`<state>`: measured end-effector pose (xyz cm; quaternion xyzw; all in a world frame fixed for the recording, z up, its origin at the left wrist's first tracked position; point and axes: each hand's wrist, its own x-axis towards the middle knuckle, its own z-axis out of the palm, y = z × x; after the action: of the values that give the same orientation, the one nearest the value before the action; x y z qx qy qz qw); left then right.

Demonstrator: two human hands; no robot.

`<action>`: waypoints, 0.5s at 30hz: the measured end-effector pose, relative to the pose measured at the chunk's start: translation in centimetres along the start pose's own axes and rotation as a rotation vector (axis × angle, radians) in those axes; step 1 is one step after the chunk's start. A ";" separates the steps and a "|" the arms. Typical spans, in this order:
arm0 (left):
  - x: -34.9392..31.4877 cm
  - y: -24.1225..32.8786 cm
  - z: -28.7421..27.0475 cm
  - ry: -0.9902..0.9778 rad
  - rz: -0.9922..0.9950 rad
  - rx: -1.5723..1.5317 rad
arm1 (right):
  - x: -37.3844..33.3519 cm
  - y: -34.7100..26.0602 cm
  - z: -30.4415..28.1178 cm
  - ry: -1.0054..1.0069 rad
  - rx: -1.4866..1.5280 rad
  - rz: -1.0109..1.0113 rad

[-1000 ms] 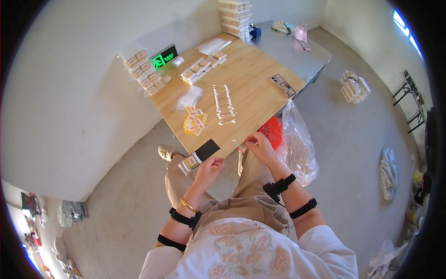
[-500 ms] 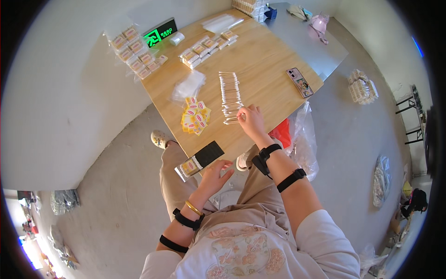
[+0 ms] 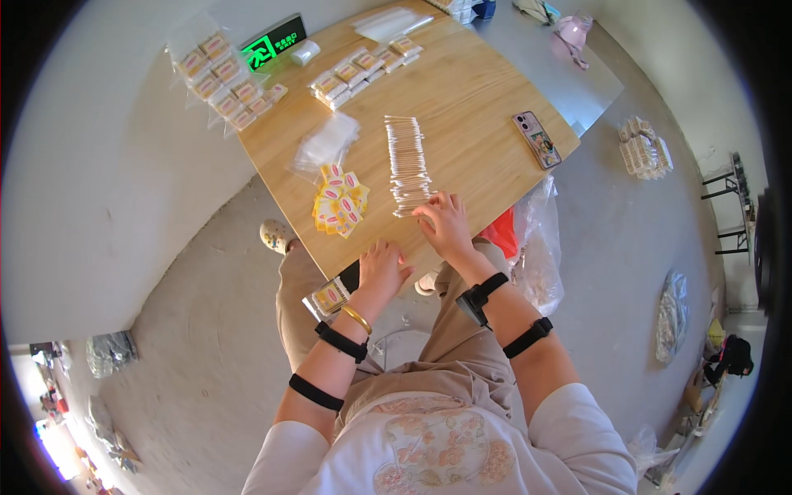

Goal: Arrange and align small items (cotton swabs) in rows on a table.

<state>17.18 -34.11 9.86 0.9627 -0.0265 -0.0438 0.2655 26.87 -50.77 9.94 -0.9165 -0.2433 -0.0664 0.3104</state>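
A long row of white-tipped cotton swabs (image 3: 407,157) lies side by side on the wooden table (image 3: 474,107). My right hand (image 3: 447,228) is at the row's near end, fingers loosely bent and fingertips by the last swabs. No swab shows in its grasp. My left hand (image 3: 382,268) rests at the table's near edge with fingers stretched forward and thumb apart. It partly covers a black pad (image 3: 353,274). Beside it is a clear packet of swabs (image 3: 332,295) with a yellow and white card. Yellow and white cards (image 3: 340,202) lie spread out left of the row.
Clear plastic bags (image 3: 327,142) lie beyond the cards. Filled swab packs (image 3: 363,70) stand farther back, and more packs (image 3: 216,74) are stacked by the wall and a green exit sign (image 3: 274,43). A phone (image 3: 537,140) lies at the right edge, above hanging plastic bags (image 3: 536,239).
My left hand has moved forward and up onto the table's near edge, now covering part of the black pad. My right hand stays near the row's end, and the view has shifted slightly.
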 end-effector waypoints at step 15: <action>2.2 -0.4 0.0 -0.215 -0.175 -0.065 | 0.5 -0.1 0.3 -0.003 -0.035 -0.009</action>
<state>19.35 -33.93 9.54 0.9420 0.0304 -0.1706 0.2876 27.27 -50.34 9.85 -0.9208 -0.2468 -0.0707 0.2936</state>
